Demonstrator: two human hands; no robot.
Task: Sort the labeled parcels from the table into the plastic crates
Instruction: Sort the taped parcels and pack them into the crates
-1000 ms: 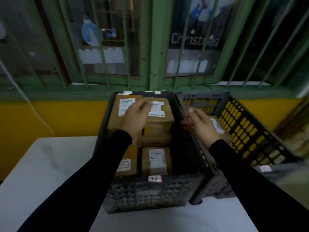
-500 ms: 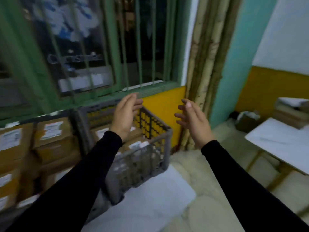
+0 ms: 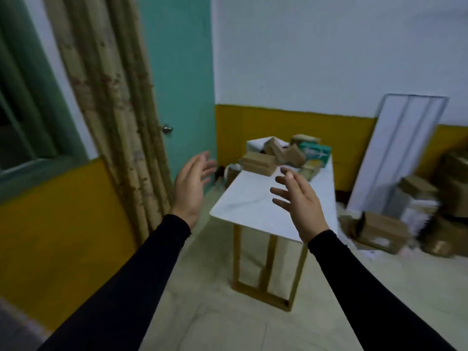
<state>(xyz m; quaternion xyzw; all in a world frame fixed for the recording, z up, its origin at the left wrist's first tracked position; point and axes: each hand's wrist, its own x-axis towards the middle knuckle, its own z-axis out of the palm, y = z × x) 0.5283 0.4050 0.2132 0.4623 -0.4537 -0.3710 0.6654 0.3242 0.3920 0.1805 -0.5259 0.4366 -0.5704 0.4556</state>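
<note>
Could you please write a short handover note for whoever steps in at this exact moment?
Left hand: open, no grip on anything, raised in the air.
Right hand: open, empty too.
Brown cardboard parcels and a green box lie piled at the far end of the white marble-topped table ahead.
No plastic crates are in view.
Done: cannot tell from here.
Left: fetch the parcels from the table and sort them into the crates.

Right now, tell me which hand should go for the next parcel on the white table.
Right hand, probably. It hangs over the white table, in line with the parcels at the far end. The left hand is off the table's left edge. Both are open and empty.
</note>
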